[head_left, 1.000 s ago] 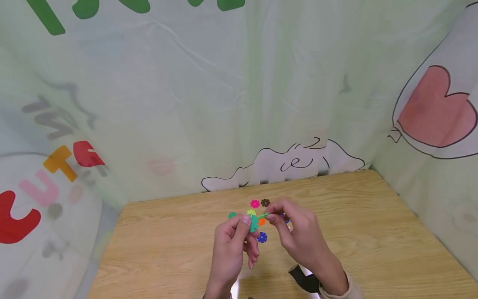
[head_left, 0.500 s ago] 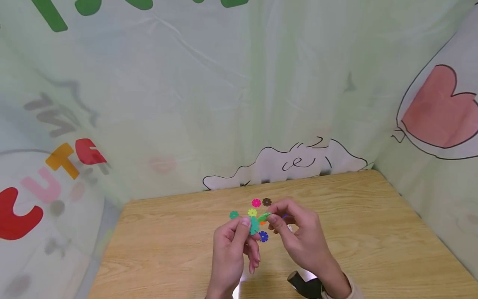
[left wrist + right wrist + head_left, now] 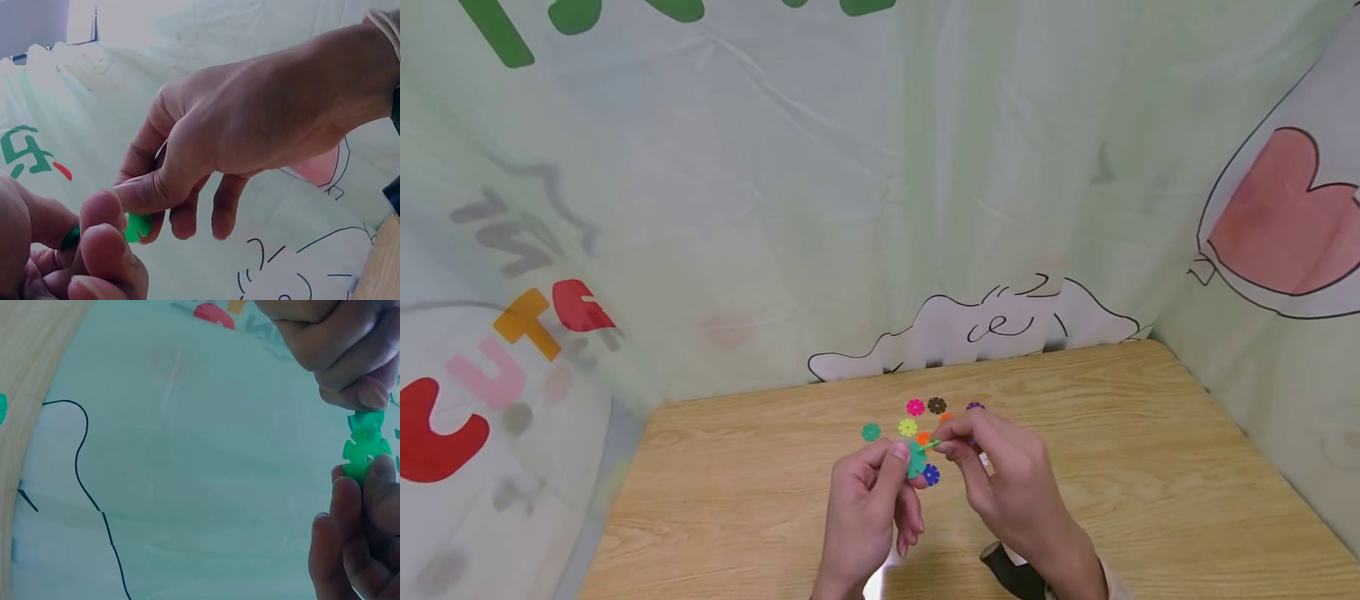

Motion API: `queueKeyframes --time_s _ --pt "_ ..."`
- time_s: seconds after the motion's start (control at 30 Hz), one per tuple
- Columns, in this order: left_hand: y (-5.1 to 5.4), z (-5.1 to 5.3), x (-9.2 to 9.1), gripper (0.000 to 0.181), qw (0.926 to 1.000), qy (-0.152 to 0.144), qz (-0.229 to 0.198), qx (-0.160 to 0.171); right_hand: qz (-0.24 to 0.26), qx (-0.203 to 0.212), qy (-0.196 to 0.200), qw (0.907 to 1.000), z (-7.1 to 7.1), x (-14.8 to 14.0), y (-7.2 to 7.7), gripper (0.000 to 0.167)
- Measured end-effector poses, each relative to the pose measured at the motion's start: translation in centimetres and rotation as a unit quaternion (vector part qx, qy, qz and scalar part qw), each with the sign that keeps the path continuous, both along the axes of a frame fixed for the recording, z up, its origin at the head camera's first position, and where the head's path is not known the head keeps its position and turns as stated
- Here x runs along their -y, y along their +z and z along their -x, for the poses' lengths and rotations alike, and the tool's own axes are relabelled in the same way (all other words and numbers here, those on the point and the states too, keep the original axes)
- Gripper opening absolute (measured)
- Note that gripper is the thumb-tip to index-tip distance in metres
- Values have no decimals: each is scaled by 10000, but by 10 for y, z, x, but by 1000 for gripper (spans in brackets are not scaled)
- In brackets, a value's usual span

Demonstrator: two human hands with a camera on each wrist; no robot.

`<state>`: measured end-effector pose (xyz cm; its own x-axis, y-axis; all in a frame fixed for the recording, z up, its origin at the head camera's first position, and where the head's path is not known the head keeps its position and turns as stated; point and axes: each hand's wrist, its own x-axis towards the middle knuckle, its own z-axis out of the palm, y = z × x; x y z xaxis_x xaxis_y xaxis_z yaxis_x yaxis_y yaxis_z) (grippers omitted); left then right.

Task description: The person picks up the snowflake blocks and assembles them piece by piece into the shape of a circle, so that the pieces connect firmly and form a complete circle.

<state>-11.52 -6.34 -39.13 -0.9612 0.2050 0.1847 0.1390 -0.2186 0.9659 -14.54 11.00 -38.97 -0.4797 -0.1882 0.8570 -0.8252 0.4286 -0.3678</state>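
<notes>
The left hand (image 3: pixel 863 508) holds a teal-green notched disc (image 3: pixel 916 461) between thumb and fingers, its lower fingers bent loosely. Just right of it, the right hand (image 3: pixel 1006 479) pinches a brighter green disc (image 3: pixel 931 445), seen nearly edge-on and meeting the teal one. The left wrist view has the right hand (image 3: pixel 231 125) at a bright green disc (image 3: pixel 138 227), partly covered by the left hand's fingertips (image 3: pixel 103 209). In the right wrist view two green discs (image 3: pixel 365 456) touch between the hands' fingertips; how firmly they are joined cannot be told.
Loose discs lie on the wooden table (image 3: pixel 737 483) beyond the hands: teal (image 3: pixel 871 432), pink (image 3: pixel 915 407), brown (image 3: pixel 937 405), yellow-green (image 3: pixel 907 427), orange (image 3: pixel 922 437), blue (image 3: pixel 931 475), others partly hidden. A black curved object (image 3: pixel 1015 573) is by the right forearm. A printed curtain (image 3: pixel 775 208) stands behind.
The brighter green disc has turned from showing its face to nearly edge-on since half a second ago. Both hands have shifted slightly lower, still holding their discs.
</notes>
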Motion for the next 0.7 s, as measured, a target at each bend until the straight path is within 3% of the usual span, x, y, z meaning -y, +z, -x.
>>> queueKeyframes --time_s 0.33,0.43,0.53,0.63,0.7 --pt "-12 7 -2 47 9996 -90 -262 9 116 136 322 9993 9 1 -15 27" --pt "-16 13 0 47 9995 94 -189 231 79 802 797 9936 17 -5 -20 12" --pt "-21 23 5 45 9983 338 -95 470 22 2132 1088 9709 36 -20 -33 24" --pt "-27 30 14 42 9973 510 -7 523 -461 3451 295 9370 59 -42 -56 35" --pt "-29 31 19 40 9970 559 4 543 -1063 4177 -496 9010 70 -56 -74 34"
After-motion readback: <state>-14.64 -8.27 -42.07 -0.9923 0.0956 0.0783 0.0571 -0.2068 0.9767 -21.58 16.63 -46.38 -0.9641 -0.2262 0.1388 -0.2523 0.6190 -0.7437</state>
